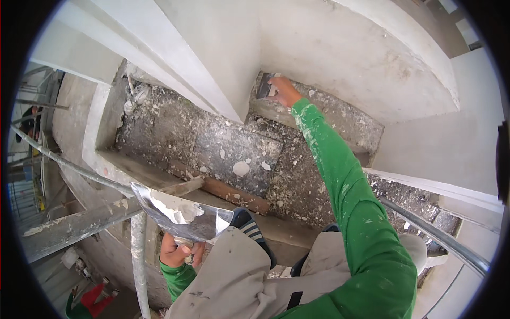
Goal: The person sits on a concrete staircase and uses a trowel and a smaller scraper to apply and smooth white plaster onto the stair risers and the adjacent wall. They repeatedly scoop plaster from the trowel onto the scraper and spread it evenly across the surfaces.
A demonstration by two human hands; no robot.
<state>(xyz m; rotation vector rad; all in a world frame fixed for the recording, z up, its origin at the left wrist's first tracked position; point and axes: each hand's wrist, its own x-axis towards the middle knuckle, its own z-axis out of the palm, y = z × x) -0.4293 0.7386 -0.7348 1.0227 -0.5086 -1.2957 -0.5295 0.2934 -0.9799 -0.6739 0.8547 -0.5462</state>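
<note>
My left hand point(178, 250) grips the handle of a wide metal plastering trowel point(164, 202), held level with a lump of white putty on it, above my left leg. My right hand point(284, 91) is stretched forward in a green sleeve, fingers closed on a small dark-bladed putty knife point(265, 85) at the far end of a speckled ledge point(340, 114), where it meets the white wall point(345, 58). Below lies a concrete floor point(228, 154) spattered with white flakes.
Grey scaffold pipes point(79, 223) cross the left side and lower middle; another pipe point(435, 234) runs at right. My sandalled foot point(247, 228) is near a wooden plank point(234, 196). A co-worker in red and green point(95, 297) is far below at left; another person point(26, 122) is at the left edge.
</note>
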